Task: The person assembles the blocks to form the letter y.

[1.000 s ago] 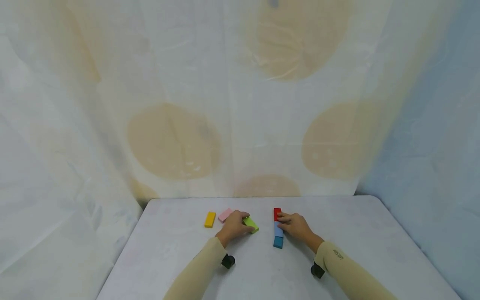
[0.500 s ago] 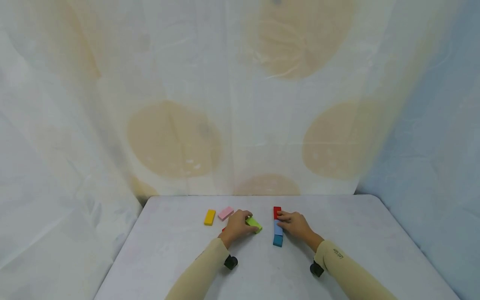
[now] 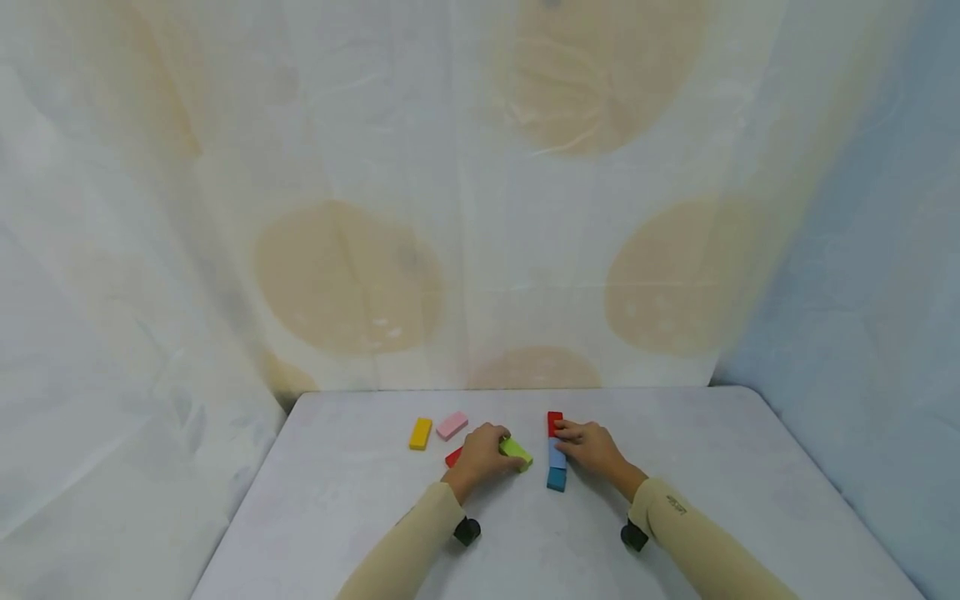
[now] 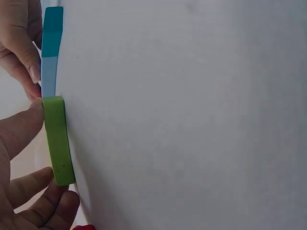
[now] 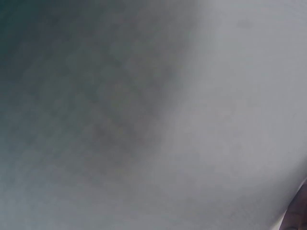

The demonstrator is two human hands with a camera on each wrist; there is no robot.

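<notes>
The head view looks down from well back at the surface (image 3: pixel 525 550). The left wrist view sits close, sharing the green block (image 3: pixel 517 452) (image 4: pixel 58 139). The right wrist view shows only blur.

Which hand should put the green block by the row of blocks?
Probably the left hand. It already grips the green block, which sits just left of the row. The right hand rests on the row, seemingly steadying it.

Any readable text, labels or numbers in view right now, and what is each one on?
Small dark print on the beige right sleeve: too small and blurred to read.
Coloured rectangular blocks, such as the green block that the left hand grips: no markings visible.
Nothing else carries text.
</notes>
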